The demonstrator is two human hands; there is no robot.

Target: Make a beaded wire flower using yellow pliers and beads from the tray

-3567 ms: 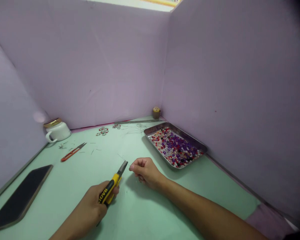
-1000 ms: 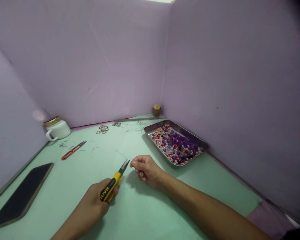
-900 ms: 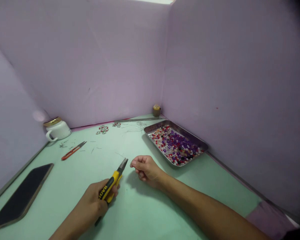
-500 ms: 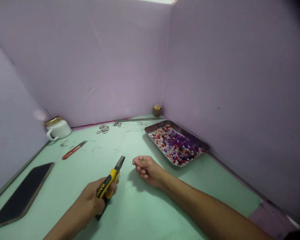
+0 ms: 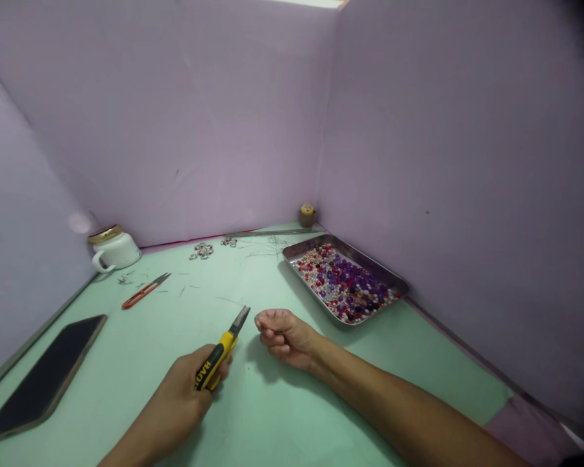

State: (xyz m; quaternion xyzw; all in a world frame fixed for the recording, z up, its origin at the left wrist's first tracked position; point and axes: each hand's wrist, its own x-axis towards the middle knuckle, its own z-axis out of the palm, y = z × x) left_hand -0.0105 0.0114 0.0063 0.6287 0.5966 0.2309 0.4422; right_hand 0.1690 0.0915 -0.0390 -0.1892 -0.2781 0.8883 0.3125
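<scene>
My left hand (image 5: pixel 189 389) is wrapped round yellow and black pliers (image 5: pixel 219 357), whose metal jaws point up and to the right. Just right of the jaw tips is my right hand (image 5: pixel 285 334), its thumb and forefinger pinched together and the other fingers curled. A thin wire (image 5: pixel 230 299) shows faintly behind the plier tips; whatever the right fingertips pinch is too small to make out. To the right of that hand lies a metal tray (image 5: pixel 296 275) holding purple, red, white and black beads (image 5: pixel 350 279).
Orange-handled snips (image 5: pixel 146 290) and wire scraps (image 5: pixel 124 280) lie left, near a white mug (image 5: pixel 119 251) and a dark phone-like slab (image 5: pixel 43 376). Beaded pieces (image 5: pixel 202 251), long wires (image 5: pixel 272 232) and a small pot (image 5: pixel 307 215) are at the back. Walls enclose the green table (image 5: pixel 282 415).
My left hand has turned the pliers slightly and moved their jaws right and closer to my right hand. My right hand has shifted slightly left and down, still pinched.
</scene>
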